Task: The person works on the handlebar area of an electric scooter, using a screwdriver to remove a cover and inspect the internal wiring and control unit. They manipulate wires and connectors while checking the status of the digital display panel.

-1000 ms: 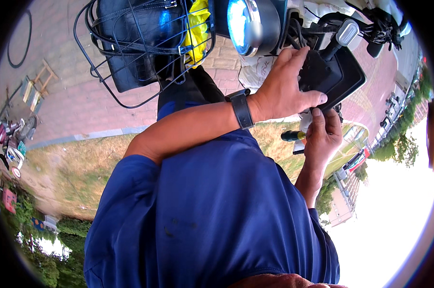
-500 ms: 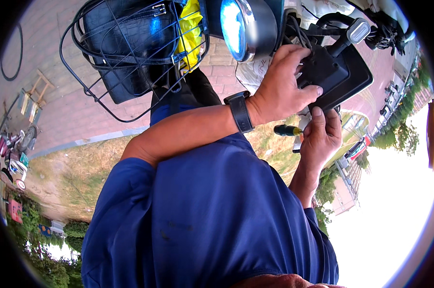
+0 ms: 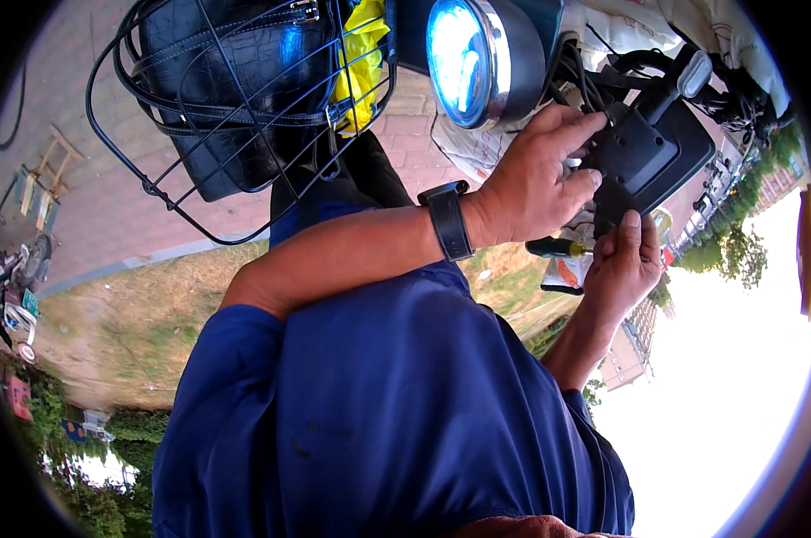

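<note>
A black housing [image 3: 643, 152], roughly rectangular and set at a tilt, is found between the two hands at upper right. Its left side is touched by the left hand [image 3: 533, 179]: thumb and forefinger are spread apart, the forefinger tip laid near the upper left corner and the thumb tip lower on the same side. The remaining fingers of this hand are largely hidden, so whether the housing is gripped from behind cannot be told.

The lower edge of the housing is met by the right hand [image 3: 622, 273]. Thumb and forefinger are brought close together, tips up at that edge; whether anything small is pinched between them cannot be made out. A screwdriver [image 3: 556, 247] with a dark green and yellow handle is held by its shaft in the curled fingers of the same hand, handle pointing left, beneath the left hand. A stem with a pale oval end [image 3: 695, 74] is seen at the housing's upper right. Dark cables [image 3: 586, 76] are bunched above the left fingertips.

Container: one black wire basket [image 3: 149, 186], upper left. Contained: a black, textured bag [image 3: 210, 166] with straps and, to its right, crumpled yellow material [image 3: 362, 67]. A lit headlamp [image 3: 468, 63] is noted between basket and housing.
</note>
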`<state>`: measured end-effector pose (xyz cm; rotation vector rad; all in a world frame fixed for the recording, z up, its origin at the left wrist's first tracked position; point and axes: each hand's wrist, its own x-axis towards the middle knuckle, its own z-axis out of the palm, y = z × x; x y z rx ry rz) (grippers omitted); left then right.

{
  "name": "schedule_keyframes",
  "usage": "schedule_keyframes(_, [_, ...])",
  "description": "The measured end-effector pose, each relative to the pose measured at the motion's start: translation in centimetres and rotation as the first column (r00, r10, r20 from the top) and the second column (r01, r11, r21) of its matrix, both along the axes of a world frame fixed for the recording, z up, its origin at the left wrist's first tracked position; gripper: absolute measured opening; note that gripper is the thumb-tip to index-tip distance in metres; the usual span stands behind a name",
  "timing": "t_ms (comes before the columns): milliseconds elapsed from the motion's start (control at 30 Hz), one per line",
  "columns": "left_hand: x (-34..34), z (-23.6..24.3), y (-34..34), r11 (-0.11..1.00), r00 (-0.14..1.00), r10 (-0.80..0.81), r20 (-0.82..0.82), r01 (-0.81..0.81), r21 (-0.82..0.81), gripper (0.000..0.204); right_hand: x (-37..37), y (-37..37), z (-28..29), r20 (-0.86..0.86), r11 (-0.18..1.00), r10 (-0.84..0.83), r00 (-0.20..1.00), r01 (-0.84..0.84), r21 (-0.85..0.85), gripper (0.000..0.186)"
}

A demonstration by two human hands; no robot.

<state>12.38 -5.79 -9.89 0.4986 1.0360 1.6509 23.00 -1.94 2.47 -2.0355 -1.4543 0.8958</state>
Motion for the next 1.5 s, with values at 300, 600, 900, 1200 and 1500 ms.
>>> schedule_keyframes(300, [-0.8,0.8,-0.3,0.999,0.959,-0.040,0.280,0.043,-0.005,0.069,0.5,-0.8,-0.2,0.076,1.000,0.023,0.997,-0.024,0.018,0.018])
schedule_keyframes(600, [-1.9,1.7,0.8,0.984,0.945,-0.176,0.277,0.171,0.043,0.114,-0.4,-4.9,-0.8,0.112,0.930,0.342,0.933,-0.354,0.105,0.034])
schedule_keyframes(900, [-3.7,1.7,-0.1,0.969,0.870,-0.159,0.467,0.229,-0.097,0.043,0.4,-4.6,-0.9,-0.099,0.818,0.571,0.815,-0.554,0.155,0.027])
schedule_keyframes(1200, [-5.7,2.1,0.1,0.949,0.838,-0.211,0.503,0.300,-0.102,0.110,8.2,-2.5,1.8,-0.785,0.925,0.106,0.611,-0.350,-0.147,0.025])
schedule_keyframes(1500, [-6.8,1.8,-0.4,0.954,0.694,-0.153,0.704,0.289,-0.079,0.114,16.1,2.1,0.8,-0.990,0.982,-0.109,-0.092,-0.167,-0.093,0.031])
